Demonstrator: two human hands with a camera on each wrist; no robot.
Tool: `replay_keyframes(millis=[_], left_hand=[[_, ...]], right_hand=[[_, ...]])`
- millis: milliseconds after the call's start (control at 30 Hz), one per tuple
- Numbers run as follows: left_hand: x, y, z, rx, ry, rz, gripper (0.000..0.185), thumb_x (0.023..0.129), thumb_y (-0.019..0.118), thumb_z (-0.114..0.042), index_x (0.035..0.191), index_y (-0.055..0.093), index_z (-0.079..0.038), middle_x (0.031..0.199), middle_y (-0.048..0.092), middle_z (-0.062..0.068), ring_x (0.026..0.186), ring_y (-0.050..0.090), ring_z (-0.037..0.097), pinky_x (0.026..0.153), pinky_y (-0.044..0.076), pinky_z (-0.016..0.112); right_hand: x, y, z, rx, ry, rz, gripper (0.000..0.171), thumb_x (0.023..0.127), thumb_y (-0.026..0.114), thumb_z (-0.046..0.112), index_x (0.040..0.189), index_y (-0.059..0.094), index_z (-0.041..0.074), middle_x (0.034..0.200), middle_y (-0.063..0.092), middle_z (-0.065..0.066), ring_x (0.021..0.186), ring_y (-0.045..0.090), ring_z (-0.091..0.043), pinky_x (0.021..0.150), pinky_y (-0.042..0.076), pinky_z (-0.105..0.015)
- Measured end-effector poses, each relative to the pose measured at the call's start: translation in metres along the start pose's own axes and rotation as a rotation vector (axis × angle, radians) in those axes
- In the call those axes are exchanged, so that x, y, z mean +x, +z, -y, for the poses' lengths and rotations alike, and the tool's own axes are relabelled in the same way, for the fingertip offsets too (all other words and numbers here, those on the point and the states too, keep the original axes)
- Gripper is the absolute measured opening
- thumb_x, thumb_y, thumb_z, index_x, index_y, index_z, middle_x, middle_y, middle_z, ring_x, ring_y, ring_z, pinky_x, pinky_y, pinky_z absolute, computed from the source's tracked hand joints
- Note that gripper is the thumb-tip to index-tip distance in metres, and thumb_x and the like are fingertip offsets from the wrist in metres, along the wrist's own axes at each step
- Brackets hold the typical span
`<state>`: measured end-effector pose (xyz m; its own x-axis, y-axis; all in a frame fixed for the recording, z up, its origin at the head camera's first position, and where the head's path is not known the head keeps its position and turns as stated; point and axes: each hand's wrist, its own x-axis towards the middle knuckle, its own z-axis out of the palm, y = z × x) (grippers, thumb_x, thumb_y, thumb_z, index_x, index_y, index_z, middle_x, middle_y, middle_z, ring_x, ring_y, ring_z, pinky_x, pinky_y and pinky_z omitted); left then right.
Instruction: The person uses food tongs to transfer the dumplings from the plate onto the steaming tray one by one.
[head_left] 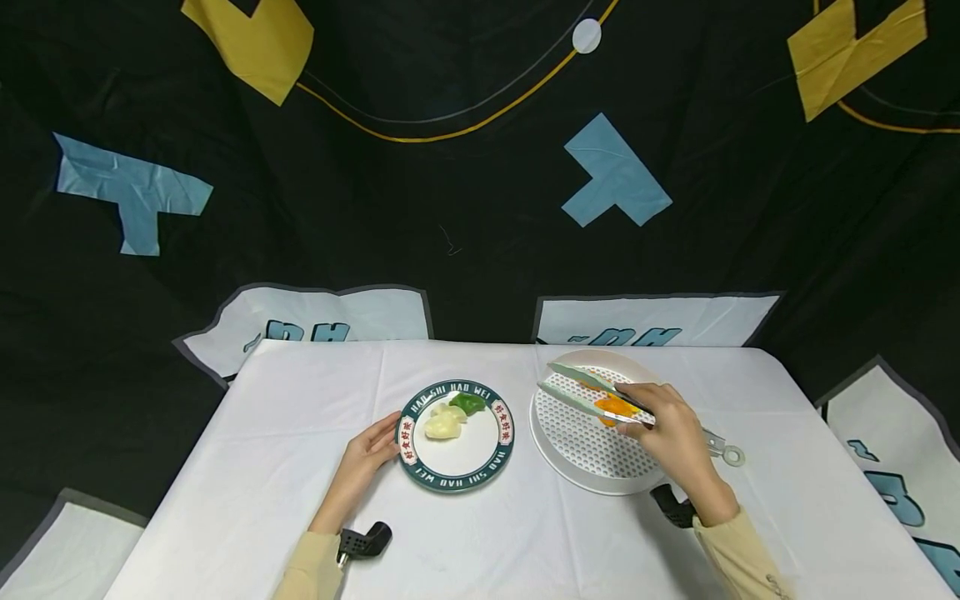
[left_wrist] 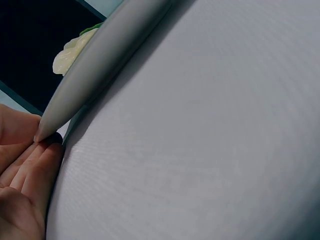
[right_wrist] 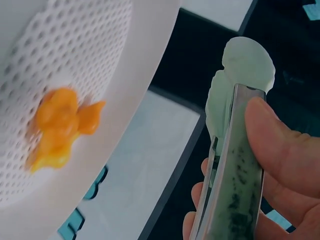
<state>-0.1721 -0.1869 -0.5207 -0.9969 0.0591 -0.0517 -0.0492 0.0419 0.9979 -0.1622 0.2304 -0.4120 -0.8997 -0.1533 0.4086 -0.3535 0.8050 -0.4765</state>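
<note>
My left hand (head_left: 372, 446) pinches the left rim of a round plate (head_left: 456, 481) with a green lettered border. The left wrist view shows the thumb at the plate's edge and fingers curled under it. Pale yellow lumpy pieces (head_left: 444, 423) and a green piece (head_left: 468, 403) lie on the plate. My right hand (head_left: 670, 429) grips tongs (head_left: 573, 398) with pale green tips, their arms apart. The tongs hang over a white perforated strainer (head_left: 592, 446). Orange pieces (right_wrist: 60, 125) rest in the strainer, outside the tips in the right wrist view.
A white cloth (head_left: 480, 542) covers the table under the plate and strainer. Behind it hangs a black backdrop (head_left: 465, 208) with blue and yellow shapes. Black wrist cameras (head_left: 365, 540) are strapped at both sleeves.
</note>
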Motion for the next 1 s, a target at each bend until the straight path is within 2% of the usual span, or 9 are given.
replay_keyframes(millis=[133,267,400,567,767,1000], left_hand=[[0.000,0.001,-0.001,0.001,0.006,0.002,0.054,0.088,0.053,0.008,0.141,0.039,0.007,0.143,0.040,0.024,0.132,0.039,0.030,0.096,0.040,0.015],[0.001,0.002,-0.001,0.010,0.026,0.004,0.054,0.088,0.053,0.008,0.140,0.039,0.009,0.142,0.040,0.026,0.131,0.038,0.034,0.095,0.040,0.014],[0.000,0.001,-0.001,0.014,0.034,0.004,0.054,0.088,0.053,0.008,0.140,0.039,0.009,0.142,0.040,0.026,0.131,0.039,0.035,0.095,0.040,0.013],[0.000,0.001,-0.001,0.009,0.007,-0.001,0.054,0.088,0.054,0.008,0.141,0.040,0.006,0.143,0.041,0.023,0.131,0.041,0.030,0.096,0.040,0.014],[0.000,0.000,-0.001,0.005,0.003,0.002,0.054,0.088,0.053,0.008,0.141,0.039,0.006,0.144,0.040,0.022,0.132,0.040,0.029,0.097,0.039,0.014],[0.000,0.000,0.000,0.014,-0.001,0.008,0.054,0.089,0.054,0.006,0.141,0.040,0.005,0.144,0.041,0.021,0.131,0.041,0.029,0.097,0.039,0.014]], right_hand=[[0.004,0.009,0.010,0.020,-0.035,0.021,0.056,0.066,0.084,0.000,0.119,0.066,0.001,0.115,0.065,-0.014,0.099,0.055,-0.028,0.083,0.047,-0.047],[0.006,0.020,0.022,0.043,-0.065,0.054,0.057,0.066,0.084,0.002,0.120,0.066,0.002,0.119,0.064,-0.014,0.109,0.055,-0.032,0.095,0.043,-0.052],[0.008,0.033,0.034,0.050,-0.104,0.066,0.058,0.063,0.086,0.002,0.118,0.067,0.004,0.118,0.064,-0.014,0.114,0.054,-0.034,0.099,0.042,-0.053],[0.011,0.054,0.047,0.051,-0.162,0.079,0.059,0.058,0.087,0.001,0.114,0.069,0.006,0.111,0.067,-0.008,0.105,0.057,-0.028,0.096,0.045,-0.046],[0.012,0.079,0.060,0.070,-0.224,0.117,0.056,0.058,0.085,0.002,0.112,0.070,0.006,0.108,0.068,-0.006,0.097,0.057,-0.024,0.085,0.049,-0.039],[0.015,0.101,0.073,0.064,-0.232,0.182,0.060,0.059,0.084,0.002,0.117,0.068,0.006,0.109,0.067,-0.007,0.098,0.056,-0.023,0.086,0.050,-0.039]])
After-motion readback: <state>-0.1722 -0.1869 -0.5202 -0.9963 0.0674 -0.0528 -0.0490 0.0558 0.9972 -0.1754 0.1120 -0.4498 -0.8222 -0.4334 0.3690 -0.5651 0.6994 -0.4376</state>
